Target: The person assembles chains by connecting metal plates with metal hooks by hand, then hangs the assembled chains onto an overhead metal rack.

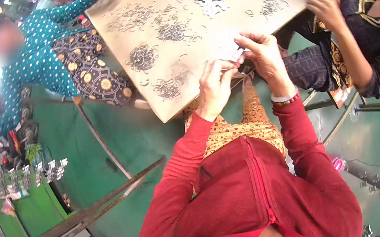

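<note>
Mid-handling, I'd judge: my left hand (215, 85) and right hand (267, 55) pinch a pale piece (232, 53), table's (212, 28) near side; next needs steady fingertips.

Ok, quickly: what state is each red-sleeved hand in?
Left hand: closed; whether it grips anything cannot be told.
Right hand: closed, holding a small pale piece.
</note>
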### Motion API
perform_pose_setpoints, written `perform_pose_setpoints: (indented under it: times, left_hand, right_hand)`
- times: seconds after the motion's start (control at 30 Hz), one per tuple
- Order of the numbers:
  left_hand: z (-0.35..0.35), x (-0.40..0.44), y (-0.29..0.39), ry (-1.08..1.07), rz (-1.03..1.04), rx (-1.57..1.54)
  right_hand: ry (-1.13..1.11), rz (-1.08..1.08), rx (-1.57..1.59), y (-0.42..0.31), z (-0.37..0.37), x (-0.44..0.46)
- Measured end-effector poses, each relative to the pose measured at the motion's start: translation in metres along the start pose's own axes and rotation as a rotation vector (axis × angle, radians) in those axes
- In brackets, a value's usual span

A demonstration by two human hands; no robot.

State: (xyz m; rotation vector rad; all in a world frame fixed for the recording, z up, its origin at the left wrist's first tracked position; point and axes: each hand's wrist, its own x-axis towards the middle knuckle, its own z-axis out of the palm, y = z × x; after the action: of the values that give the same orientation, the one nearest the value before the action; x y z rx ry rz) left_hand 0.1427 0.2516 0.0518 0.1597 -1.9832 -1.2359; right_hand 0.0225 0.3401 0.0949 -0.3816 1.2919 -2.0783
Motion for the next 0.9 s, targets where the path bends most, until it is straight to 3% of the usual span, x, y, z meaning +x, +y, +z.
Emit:
perform_pose_setpoints:
  times: [0.2,0.37,0.6,0.73,0.83,0.9]
  left_hand:
    - [-0.005,0.001,0.003,-0.04,0.078,0.12]
    - [0.005,-0.008,-0.013,-0.016,-0.096,-0.078]
    - [0.006,-0.006,-0.018,-0.049,-0.062,-0.006]
    - [0.006,-0.006,-0.013,-0.023,-0.031,0.068]
    - [-0.005,-0.007,-0.011,-0.045,-0.007,0.07]
    - [-0.01,-0.003,-0.003,0.032,-0.026,-0.018]
  right_hand:
    - [-0.054,0.088,0.034,0.007,-0.007,0.008]
    - [-0.08,0.189,0.035,0.02,-0.022,0.019]
    - [-0.097,0.186,0.033,0.014,-0.017,0.014]
    - [0.078,0.008,-0.14,0.002,-0.001,-0.003]
    - [0.079,-0.192,-0.231,0.012,0.003,-0.015]
    - [0.077,-0.196,-0.229,0.008,0.007,-0.022]
